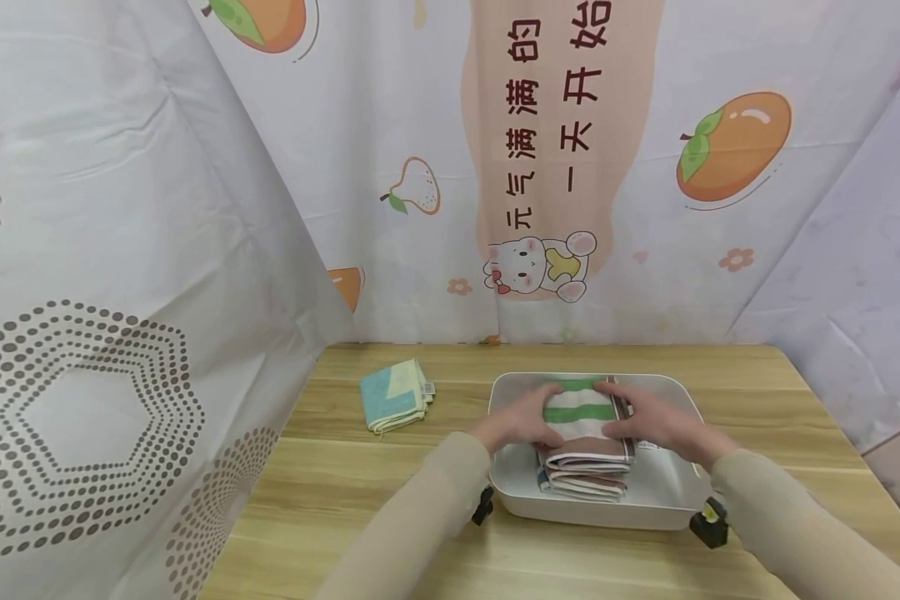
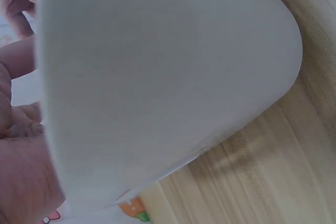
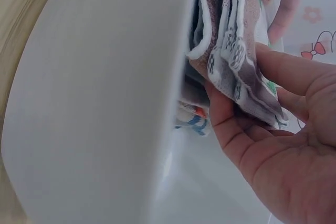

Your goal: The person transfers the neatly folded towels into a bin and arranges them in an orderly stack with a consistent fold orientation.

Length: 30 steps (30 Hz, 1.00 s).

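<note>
A folded towel (image 1: 581, 414) with green, white and brown stripes lies on a stack of folded towels (image 1: 585, 485) inside a white plastic bin (image 1: 596, 512). My right hand (image 1: 648, 418) grips its right side; in the right wrist view, the thumb and fingers of that hand (image 3: 283, 135) pinch the layered brown and grey edge (image 3: 233, 51). On the towel's left side, my left hand (image 1: 523, 419) holds the edge with thumb and fingers spread apart. The bin's wall (image 2: 173, 66) covers most of the left wrist view, hiding much of that hand.
A small blue and cream folded towel (image 1: 393, 397) lies on the wooden table (image 1: 360, 492), left of the bin. Behind the table hangs a printed curtain (image 1: 420, 100), and another patterned sheet (image 1: 120, 250) hangs at the left.
</note>
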Motion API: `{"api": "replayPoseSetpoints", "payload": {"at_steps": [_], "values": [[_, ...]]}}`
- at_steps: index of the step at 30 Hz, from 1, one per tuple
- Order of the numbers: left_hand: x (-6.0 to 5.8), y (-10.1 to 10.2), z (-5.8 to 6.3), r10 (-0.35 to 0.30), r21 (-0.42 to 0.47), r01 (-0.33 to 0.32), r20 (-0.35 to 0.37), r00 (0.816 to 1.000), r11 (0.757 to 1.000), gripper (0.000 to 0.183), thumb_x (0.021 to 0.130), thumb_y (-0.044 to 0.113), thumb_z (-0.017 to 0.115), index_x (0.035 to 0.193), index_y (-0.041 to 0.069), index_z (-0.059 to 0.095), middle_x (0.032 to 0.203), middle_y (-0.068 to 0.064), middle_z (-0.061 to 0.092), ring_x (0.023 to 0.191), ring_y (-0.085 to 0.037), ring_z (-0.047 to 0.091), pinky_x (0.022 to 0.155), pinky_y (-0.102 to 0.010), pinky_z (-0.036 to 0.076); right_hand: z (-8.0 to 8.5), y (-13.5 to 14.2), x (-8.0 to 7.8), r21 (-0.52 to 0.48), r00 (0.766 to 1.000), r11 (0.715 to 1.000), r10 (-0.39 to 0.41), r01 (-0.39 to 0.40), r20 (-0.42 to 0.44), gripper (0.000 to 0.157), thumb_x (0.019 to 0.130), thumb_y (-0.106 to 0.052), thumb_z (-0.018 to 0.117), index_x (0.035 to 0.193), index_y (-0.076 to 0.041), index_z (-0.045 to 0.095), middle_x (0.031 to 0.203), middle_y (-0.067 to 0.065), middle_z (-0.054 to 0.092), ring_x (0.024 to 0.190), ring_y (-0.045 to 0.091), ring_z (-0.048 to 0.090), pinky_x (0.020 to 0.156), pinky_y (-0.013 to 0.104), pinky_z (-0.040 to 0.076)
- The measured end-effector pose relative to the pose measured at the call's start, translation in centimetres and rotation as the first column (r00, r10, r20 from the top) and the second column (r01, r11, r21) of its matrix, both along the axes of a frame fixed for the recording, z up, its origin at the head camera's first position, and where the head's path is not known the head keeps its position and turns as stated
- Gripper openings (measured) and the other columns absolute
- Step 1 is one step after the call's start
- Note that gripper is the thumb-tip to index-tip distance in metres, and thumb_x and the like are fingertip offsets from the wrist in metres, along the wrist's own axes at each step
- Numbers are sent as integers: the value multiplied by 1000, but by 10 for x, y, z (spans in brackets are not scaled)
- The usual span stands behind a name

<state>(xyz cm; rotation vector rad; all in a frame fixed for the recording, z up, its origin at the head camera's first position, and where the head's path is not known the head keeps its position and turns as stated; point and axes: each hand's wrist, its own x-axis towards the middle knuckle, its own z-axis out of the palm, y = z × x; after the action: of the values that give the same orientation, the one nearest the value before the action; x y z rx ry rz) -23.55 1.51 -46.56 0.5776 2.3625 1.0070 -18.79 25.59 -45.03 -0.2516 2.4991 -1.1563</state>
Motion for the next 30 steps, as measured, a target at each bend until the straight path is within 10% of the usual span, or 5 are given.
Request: {"api": "replayPoseSetpoints", "payload": {"at_steps": [23,30], "values": [[7,6,0,-23,-230,7,-64,998,973,86,83,28,84,157,26,40,143,-9,50,113,-16,50,87,-27,49,-17,-8,-6,176,995,983,61,-47,-73,80,89,-18,78,154,5,37,152,37,38,133,51,46,104,63,43],[10,7,1,-1,-231,8,32,1000,973,84,89,33,80,160,29,36,147,-11,42,111,-19,52,67,-32,60,-19,-6,-7,250,990,965,107,-81,-92,80,89,-19,78,152,8,37,149,38,41,135,54,43,105,64,42]]}}
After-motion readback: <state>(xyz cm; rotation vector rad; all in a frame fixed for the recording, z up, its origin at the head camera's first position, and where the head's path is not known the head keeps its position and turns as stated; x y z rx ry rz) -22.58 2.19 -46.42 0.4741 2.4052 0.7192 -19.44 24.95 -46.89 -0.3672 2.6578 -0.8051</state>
